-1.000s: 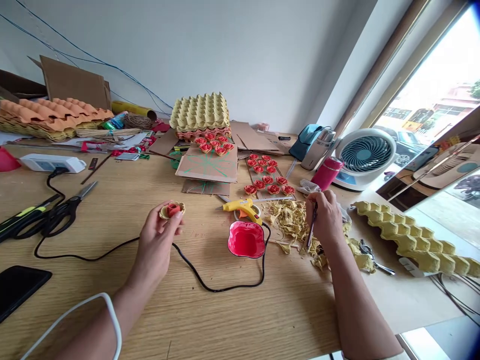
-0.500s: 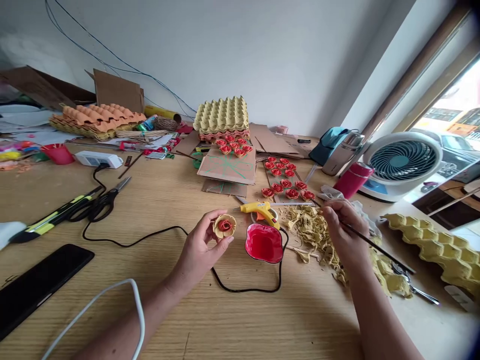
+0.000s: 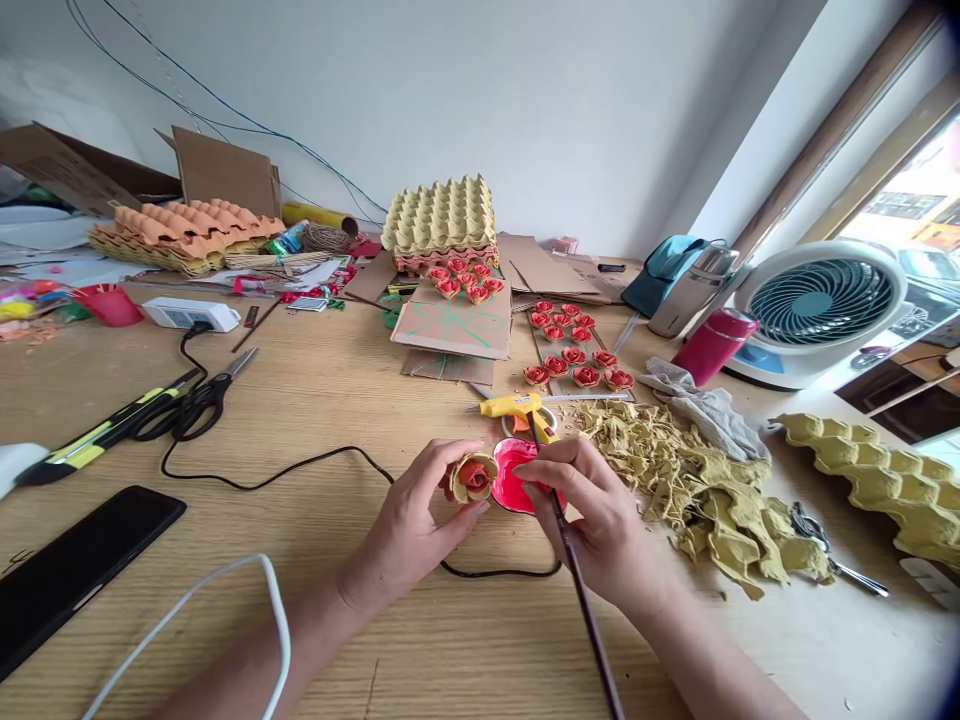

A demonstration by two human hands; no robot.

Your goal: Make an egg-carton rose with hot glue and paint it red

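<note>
My left hand [image 3: 420,520] pinches a paper rose [image 3: 474,478] made of egg-carton pulp, its centre red and its outer petals yellowish. In my right hand [image 3: 600,520] is a long dark paintbrush [image 3: 581,610], slanting up and away over the red dish [image 3: 517,465]. That dish holds wet-looking red paint, and my right fingers cover part of it. Whether the brush tip touches the paint I cannot tell. Just behind the dish lies a yellow hot glue gun [image 3: 514,406] on its side, beside a roll of tape.
Several red roses [image 3: 574,356] stand on cardboard at the back. Yellow pulp scraps [image 3: 637,450] and an egg tray [image 3: 862,480] lie right. Scissors [image 3: 202,405] and a black phone [image 3: 90,570] lie left. A black cord [image 3: 277,475] crosses the table; a white cable loops over my left forearm.
My right hand has swung left with the paintbrush, from above the pulp scraps to the red dish. My left hand has shifted slightly right with the rose, nearer the dish.
</note>
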